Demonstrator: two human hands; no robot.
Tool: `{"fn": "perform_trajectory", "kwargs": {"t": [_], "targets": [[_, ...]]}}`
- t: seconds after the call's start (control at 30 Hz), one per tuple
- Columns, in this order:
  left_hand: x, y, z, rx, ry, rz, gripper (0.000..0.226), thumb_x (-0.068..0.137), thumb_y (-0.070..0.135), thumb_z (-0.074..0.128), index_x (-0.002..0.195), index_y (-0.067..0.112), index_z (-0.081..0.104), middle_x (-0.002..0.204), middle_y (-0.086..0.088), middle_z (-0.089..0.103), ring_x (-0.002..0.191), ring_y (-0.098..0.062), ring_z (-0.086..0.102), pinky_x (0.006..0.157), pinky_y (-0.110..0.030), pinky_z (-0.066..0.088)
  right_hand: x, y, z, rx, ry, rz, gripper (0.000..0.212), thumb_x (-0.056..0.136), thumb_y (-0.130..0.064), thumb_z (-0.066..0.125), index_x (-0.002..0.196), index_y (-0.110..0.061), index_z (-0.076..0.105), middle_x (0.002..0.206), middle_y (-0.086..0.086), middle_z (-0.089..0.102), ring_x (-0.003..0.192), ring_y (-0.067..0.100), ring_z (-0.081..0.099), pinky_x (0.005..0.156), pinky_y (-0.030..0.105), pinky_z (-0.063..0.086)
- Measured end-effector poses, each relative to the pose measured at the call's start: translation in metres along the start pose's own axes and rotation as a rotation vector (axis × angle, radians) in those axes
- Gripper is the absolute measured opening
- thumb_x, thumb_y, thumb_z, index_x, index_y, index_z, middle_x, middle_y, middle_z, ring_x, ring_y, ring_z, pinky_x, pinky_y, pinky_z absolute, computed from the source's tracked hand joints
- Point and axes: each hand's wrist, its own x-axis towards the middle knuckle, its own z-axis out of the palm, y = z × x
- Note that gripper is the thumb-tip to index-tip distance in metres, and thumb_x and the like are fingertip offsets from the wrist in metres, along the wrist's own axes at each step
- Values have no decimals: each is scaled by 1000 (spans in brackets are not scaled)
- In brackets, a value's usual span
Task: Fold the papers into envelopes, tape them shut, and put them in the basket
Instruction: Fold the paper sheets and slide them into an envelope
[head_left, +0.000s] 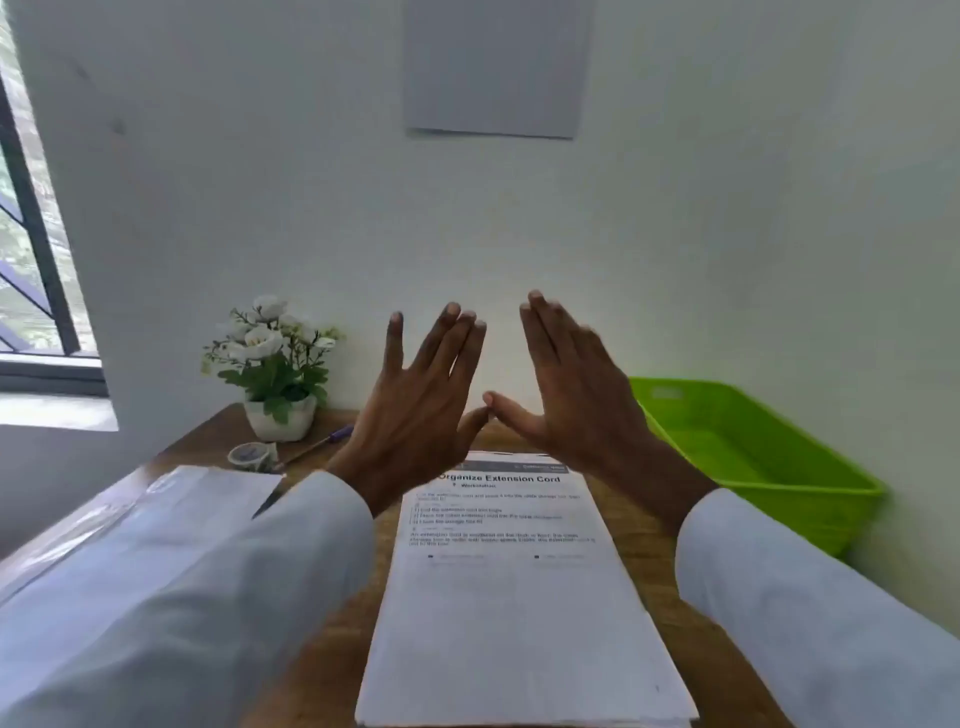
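Observation:
A stack of printed papers (519, 597) lies flat on the wooden table (332, 639) in front of me. Both hands are raised above its far end, fingers straight and spread, backs toward me, thumb tips touching. My left hand (415, 400) and my right hand (571, 384) hold nothing. A green plastic basket (810, 488) sits at the right of the table and looks empty. A roll of clear tape (253, 456) rests at the far left, near a second pile of papers (208, 493) partly hidden by my left sleeve.
A white pot of artificial flowers (275, 374) stands at the table's far left against the wall. A purple-handled pen or tool (324, 441) lies beside the tape. A window is at the left; a grey sheet hangs on the wall.

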Motion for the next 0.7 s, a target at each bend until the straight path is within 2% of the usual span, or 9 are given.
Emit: {"fn": "perform_trajectory", "kwargs": {"t": [0.1, 0.17, 0.27, 0.37, 0.47, 0.6, 0.7], "targets": [[-30, 13, 3, -25, -55, -6, 77, 96, 57, 19, 149, 2, 26, 157, -15, 26, 148, -27, 14, 115, -63, 9, -29, -8, -2, 40, -59, 16, 87, 89, -62, 46, 152, -5, 28, 160, 12, 29, 140, 27, 38, 105, 41, 44], [-54, 20, 14, -62, -102, -7, 81, 94, 63, 19, 148, 3, 30, 155, -14, 32, 147, -28, 19, 114, -63, 15, -49, -11, -2, 41, -128, 53, 82, 91, -62, 44, 152, -10, 27, 160, 6, 30, 136, 22, 41, 94, 38, 50], [-68, 25, 14, -132, -204, -32, 90, 89, 72, 15, 144, 4, 36, 148, -12, 41, 142, -33, 30, 110, -59, 28, -63, -17, -8, 37, -195, 100, 69, 94, -56, 42, 148, -15, 30, 155, -1, 35, 125, 22, 48, 83, 36, 50], [-79, 30, 13, -234, -271, -107, 93, 81, 80, 17, 142, 11, 33, 143, -7, 41, 130, -30, 40, 98, -47, 41, -76, -23, -10, 32, -288, 199, 55, 94, -52, 45, 138, -18, 42, 142, -2, 48, 119, 24, 51, 83, 35, 45], [-82, 28, 17, -291, -391, -179, 93, 78, 83, 28, 144, 17, 26, 144, -2, 37, 120, -27, 52, 83, -42, 50, -82, -24, -12, 21, -392, 333, 57, 90, -59, 49, 132, -20, 50, 134, 0, 56, 122, 24, 53, 89, 35, 44], [-85, 31, 23, -236, -529, -196, 101, 74, 88, 22, 144, 15, 27, 144, -7, 42, 116, -30, 54, 85, -42, 49, -88, -18, -5, 73, -549, 475, 70, 83, -70, 52, 129, -19, 52, 138, 2, 54, 123, 25, 54, 88, 34, 43], [-81, 31, 21, -235, -563, -219, 98, 75, 86, 30, 141, 13, 32, 138, -10, 48, 116, -30, 53, 86, -41, 48, -87, -13, 2, 244, -556, 584, 73, 78, -65, 64, 133, -19, 52, 140, 2, 54, 125, 25, 54, 96, 35, 46]]}}
